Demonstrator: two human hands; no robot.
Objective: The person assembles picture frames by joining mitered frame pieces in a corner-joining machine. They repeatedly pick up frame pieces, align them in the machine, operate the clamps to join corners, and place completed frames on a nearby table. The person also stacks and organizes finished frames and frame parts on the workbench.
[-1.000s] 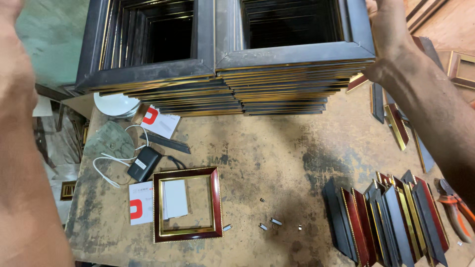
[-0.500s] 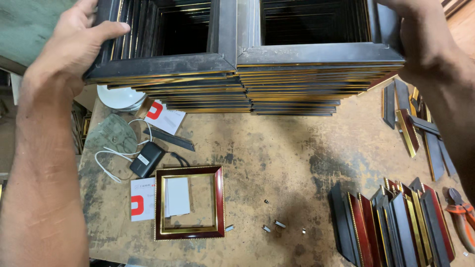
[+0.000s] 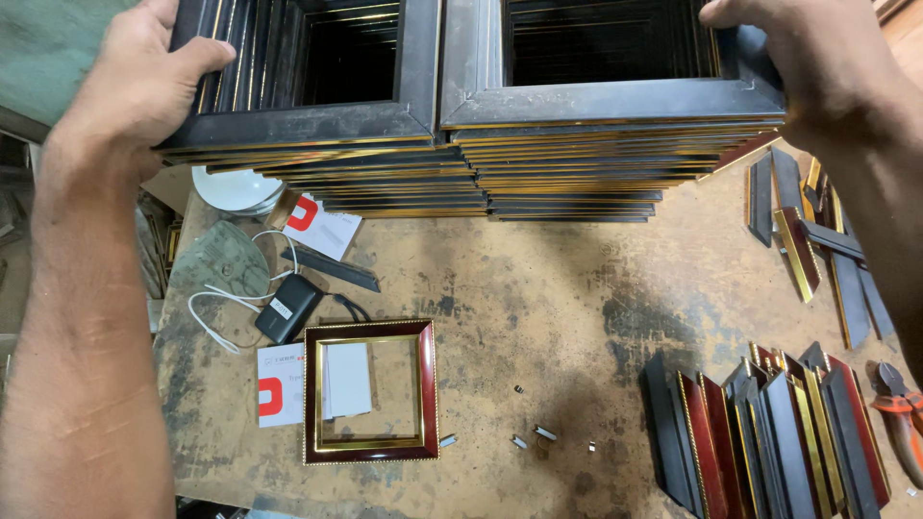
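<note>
black, gold-edged picture frames sit in two tall stacks (image 3: 461, 144) across the top of the picture on the stained table (image 3: 577, 317). left hand (image 3: 144, 86) grips the upper-left stack's outer corner; right hand (image 3: 817, 67) clasps the upper-right stack's edge.

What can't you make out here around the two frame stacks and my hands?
Head view:
- Far sides of both frame stacks: cut off by the top edge.
- Left hand fingertips: inside the frame opening.
- Right hand fingers: behind the stack's far corner.
- Orange-handled pliers: cut by the right edge.
- Small metal bits: too small.
</note>
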